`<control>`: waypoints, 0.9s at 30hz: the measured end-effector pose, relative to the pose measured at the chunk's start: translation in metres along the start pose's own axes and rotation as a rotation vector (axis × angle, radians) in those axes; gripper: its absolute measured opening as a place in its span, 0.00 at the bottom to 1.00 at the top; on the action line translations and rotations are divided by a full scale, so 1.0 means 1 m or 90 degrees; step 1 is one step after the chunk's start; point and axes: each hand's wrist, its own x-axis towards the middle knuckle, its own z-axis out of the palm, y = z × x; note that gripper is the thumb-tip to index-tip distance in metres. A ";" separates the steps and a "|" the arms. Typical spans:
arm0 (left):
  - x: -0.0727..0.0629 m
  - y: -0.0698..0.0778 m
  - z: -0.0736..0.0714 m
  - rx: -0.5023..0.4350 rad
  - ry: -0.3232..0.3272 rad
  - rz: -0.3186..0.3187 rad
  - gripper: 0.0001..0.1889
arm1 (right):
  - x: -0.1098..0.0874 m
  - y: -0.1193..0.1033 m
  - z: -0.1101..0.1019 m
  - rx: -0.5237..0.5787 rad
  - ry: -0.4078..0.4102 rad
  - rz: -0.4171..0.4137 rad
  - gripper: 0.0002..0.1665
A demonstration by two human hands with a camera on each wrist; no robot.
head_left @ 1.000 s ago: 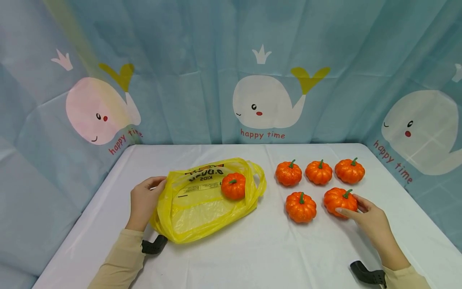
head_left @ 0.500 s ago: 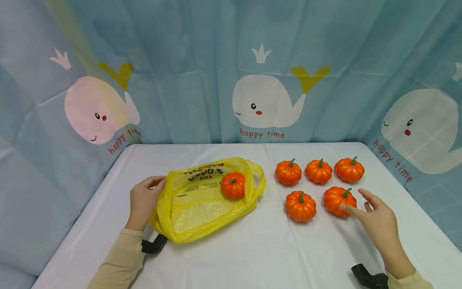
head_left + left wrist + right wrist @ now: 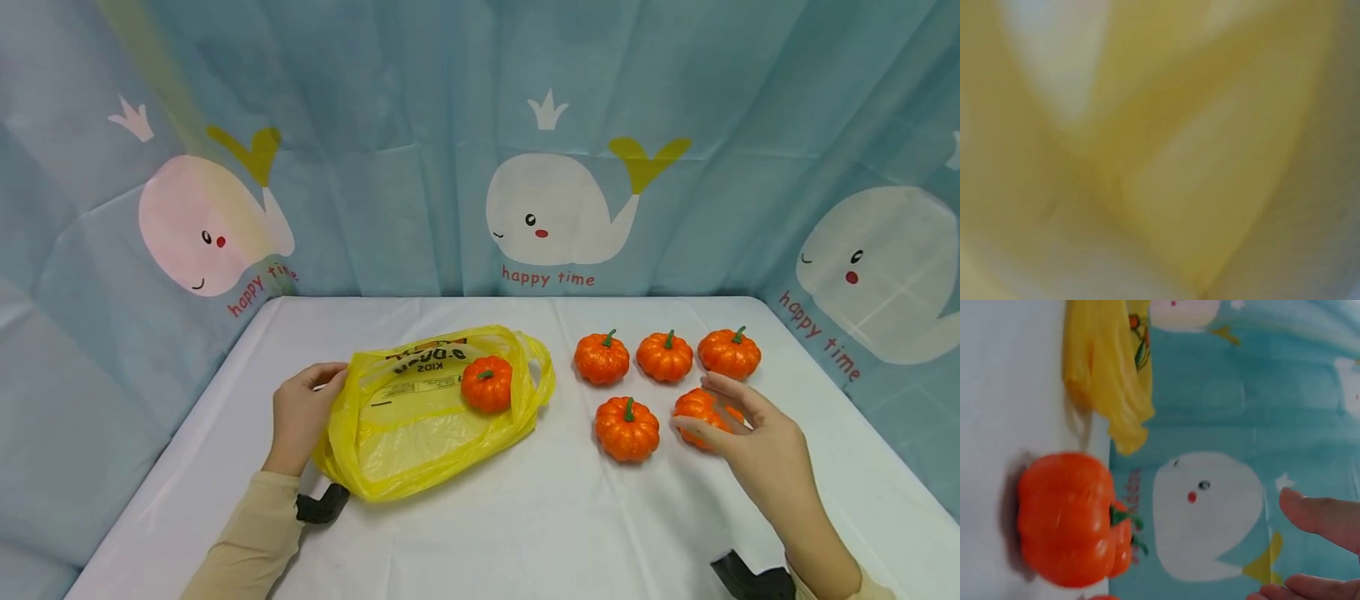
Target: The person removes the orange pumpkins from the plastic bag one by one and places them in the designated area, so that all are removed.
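Note:
A yellow plastic bag [image 3: 420, 454] lies on its side, its mouth facing me. One small orange pumpkin [image 3: 487, 385] with a green stem shows inside it. My left hand [image 3: 300, 417] pinches the bag's left edge; the left wrist view holds only blurred yellow plastic [image 3: 1210, 150]. At the right, my right hand [image 3: 768, 442] hovers over the front right pumpkin [image 3: 697, 406] and partly hides it. Its thumb and fingers are spread, with nothing held. In the right wrist view, the thumb [image 3: 1322, 519] is apart from the nearest pumpkin [image 3: 1066, 519].
Left of the covered pumpkin sits another pumpkin [image 3: 627, 429]. A back row has three pumpkins, at left [image 3: 602, 358], middle [image 3: 664, 357] and right [image 3: 729, 353]. All stand on a white-covered table [image 3: 487, 542], with a blue whale-print curtain [image 3: 420, 208] behind.
My right hand has let go of the front right pumpkin and risen over it, moving slightly back to the left. That pumpkin stays in place. My left hand and the bag look unchanged.

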 end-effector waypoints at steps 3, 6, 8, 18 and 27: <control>0.001 0.000 0.000 0.000 0.001 -0.001 0.17 | -0.002 -0.014 0.005 0.013 -0.021 -0.031 0.45; 0.001 0.000 0.000 0.000 -0.001 -0.002 0.17 | -0.003 -0.025 0.013 0.059 -0.053 -0.074 0.44; 0.001 0.000 0.000 0.001 -0.003 -0.005 0.17 | -0.003 -0.034 0.020 0.099 -0.078 -0.098 0.43; -0.001 0.004 0.000 -0.012 -0.001 0.001 0.18 | 0.005 -0.069 0.059 0.180 -0.190 -0.154 0.42; -0.001 0.003 -0.001 -0.004 0.001 -0.001 0.17 | 0.019 -0.091 0.094 0.218 -0.306 -0.188 0.42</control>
